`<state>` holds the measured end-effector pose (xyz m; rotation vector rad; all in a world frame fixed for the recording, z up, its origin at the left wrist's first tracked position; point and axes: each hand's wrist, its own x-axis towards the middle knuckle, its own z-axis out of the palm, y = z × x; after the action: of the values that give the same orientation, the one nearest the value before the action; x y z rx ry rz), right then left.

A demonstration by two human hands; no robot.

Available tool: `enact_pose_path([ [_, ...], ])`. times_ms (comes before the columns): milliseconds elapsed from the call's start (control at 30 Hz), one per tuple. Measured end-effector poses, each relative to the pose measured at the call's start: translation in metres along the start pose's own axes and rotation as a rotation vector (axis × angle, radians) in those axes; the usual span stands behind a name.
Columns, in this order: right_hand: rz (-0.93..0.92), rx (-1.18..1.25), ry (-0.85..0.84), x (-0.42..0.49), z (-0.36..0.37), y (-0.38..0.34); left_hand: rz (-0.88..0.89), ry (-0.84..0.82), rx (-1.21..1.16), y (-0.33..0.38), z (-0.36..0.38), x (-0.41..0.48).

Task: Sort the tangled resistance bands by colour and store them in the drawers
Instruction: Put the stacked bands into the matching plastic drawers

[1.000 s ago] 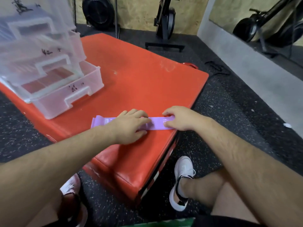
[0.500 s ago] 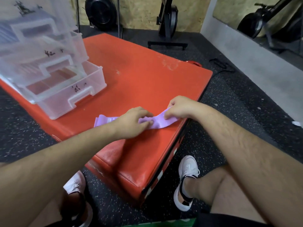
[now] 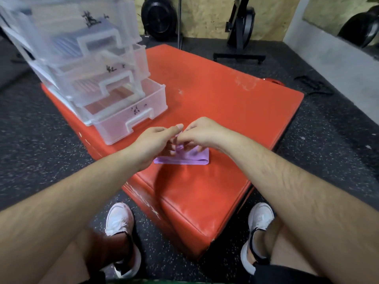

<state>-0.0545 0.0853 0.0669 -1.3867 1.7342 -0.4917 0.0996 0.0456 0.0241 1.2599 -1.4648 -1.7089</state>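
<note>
Purple band (image 3: 184,157) doubled flat on red mat (image 3: 225,99) — upper end pinched by left hand (image 3: 152,144) and right hand (image 3: 202,133), likely for compact fold; bottom drawer (image 3: 131,117) pulled open nearby.

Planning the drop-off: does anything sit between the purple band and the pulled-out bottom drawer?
Nothing visible does. The left hand and right hand hold the purple band on the red mat; only bare mat lies between it and the open-topped bottom drawer.
</note>
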Motion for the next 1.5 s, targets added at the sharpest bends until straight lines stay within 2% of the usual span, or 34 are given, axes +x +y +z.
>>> enact_pose_path([
  [133,0.001,0.01,-0.066,0.01,0.01,-0.008,0.016,0.131,0.225,-0.009,-0.02,0.001],
  [233,-0.041,-0.051,-0.08,0.015,0.014,-0.004,0.091,0.182,0.496,-0.014,-0.025,0.001],
  [300,-0.107,-0.225,-0.017,0.017,0.014,0.005,0.167,0.201,0.683,-0.016,-0.027,0.003],
  [367,-0.133,-0.51,0.097,0.018,0.011,0.015,0.24,0.188,0.83,-0.023,-0.031,0.007],
  [467,-0.044,-0.734,0.149,0.016,0.006,0.027,0.322,0.191,1.004,-0.037,-0.038,0.015],
  [600,0.079,-0.739,0.074,0.02,0.004,0.037,0.287,0.146,1.171,-0.038,-0.038,0.016],
  [700,0.041,-0.664,0.039,0.021,0.006,0.038,0.347,0.091,1.177,-0.037,-0.034,0.016],
  [800,-0.094,-0.654,0.051,0.018,0.002,0.033,0.42,-0.032,1.073,-0.035,-0.027,0.014],
  [867,-0.227,-0.611,0.097,0.014,-0.001,0.027,0.436,-0.093,0.976,-0.03,-0.023,0.014],
  [1033,-0.479,-0.489,0.284,0.017,-0.011,0.012,0.358,-0.092,0.653,-0.007,-0.033,0.006],
  [1100,-0.53,-0.482,0.321,0.023,-0.014,0.007,0.375,-0.04,0.592,0.002,-0.042,0.0],
  [1200,-0.605,-0.458,0.38,0.036,-0.016,0.0,0.421,0.081,0.684,0.01,-0.063,-0.005],
  [1300,-0.702,-0.402,0.431,0.05,-0.012,-0.01,0.486,0.161,0.665,0.022,-0.081,-0.018],
  [1400,-0.791,-0.316,0.468,0.064,-0.005,-0.027,0.576,0.288,0.732,0.038,-0.098,-0.029],
  [1500,-0.783,-0.187,0.502,0.082,0.002,-0.05,0.672,0.452,0.879,0.048,-0.115,-0.028],
])
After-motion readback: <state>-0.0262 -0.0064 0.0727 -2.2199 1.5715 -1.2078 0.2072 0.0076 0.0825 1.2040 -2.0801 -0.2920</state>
